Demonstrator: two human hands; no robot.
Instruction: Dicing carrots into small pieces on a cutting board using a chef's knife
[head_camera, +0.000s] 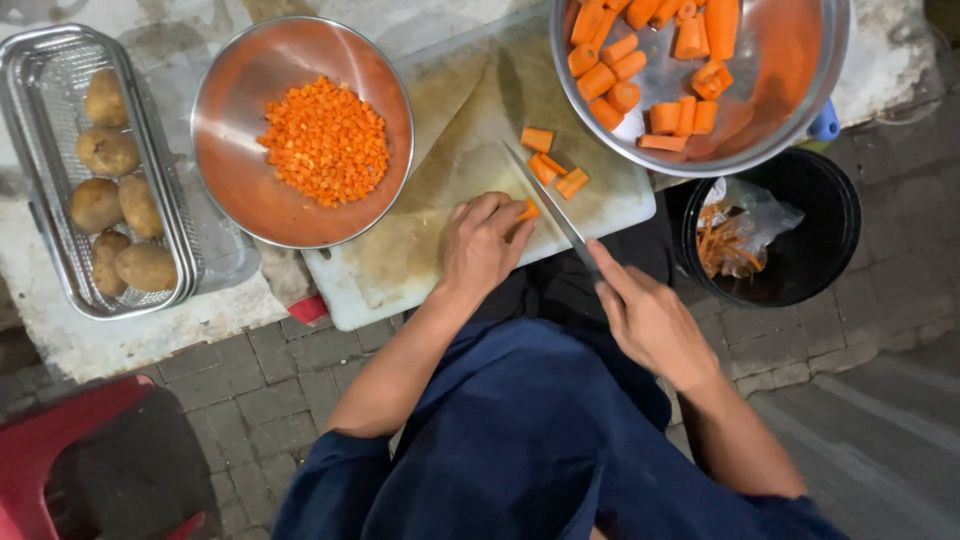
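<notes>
Far left of the frame: wire basket (170, 215) with six potatoes (105, 150), lying well apart from the action. Next over, upper left of centre: steel bowl (215, 110) holding a heap of diced carrot (325, 140).

Centre of the frame: left hand (480, 245) curled down on the cutting board (440, 110), fingertips (515, 222) pinching a small carrot piece (528, 210) that pokes out at the right edge of the fingers, right against the blade. Knife (545, 195) running on a diagonal from upper left down to lower right, tip up by the loose carrot sticks (555, 168), so blade sits just right of the pinned piece. Left hand clearly nearer to it. Long axis of the piece too small to tell.

Right of centre: right hand (650, 320) closed round the knife handle, index finger stretched along the spine.

Upper right: bigger steel bowl (835, 70) of carrot chunks (650, 60). Below it, black bucket (845, 215) with peels in a plastic bag (740, 225).
</notes>
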